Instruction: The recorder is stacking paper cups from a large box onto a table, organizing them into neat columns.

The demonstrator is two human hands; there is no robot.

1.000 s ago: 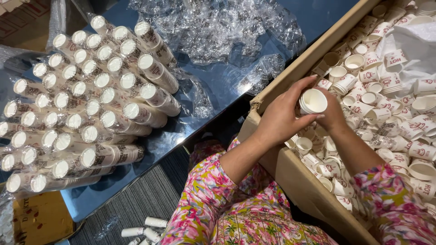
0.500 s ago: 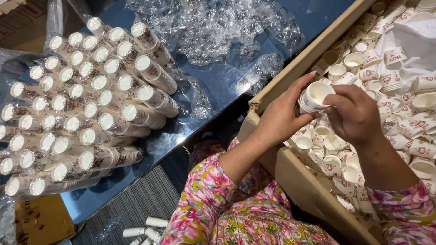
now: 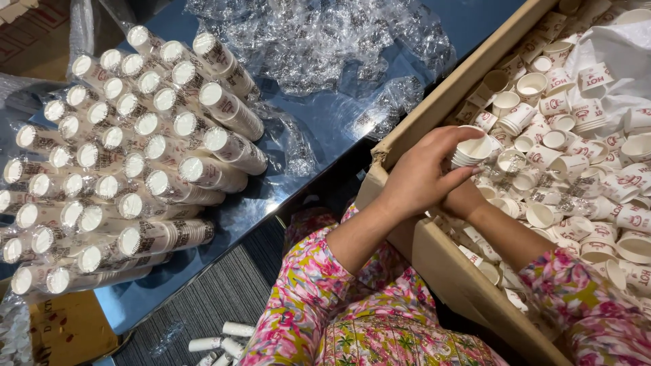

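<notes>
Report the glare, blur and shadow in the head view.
Head view: glare on the crumpled plastic wrap and the glossy blue table; the left hand and its small cup stack are sharp; dark shadow between table and cardboard box.

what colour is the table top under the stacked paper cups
Glossy dark blue table top, seen in the head view beneath the stacked white paper cups.

I see my left hand [image 3: 420,177] raised, fingers curled in a pinch; my right hand is hidden behind it; forearms cross.
</notes>
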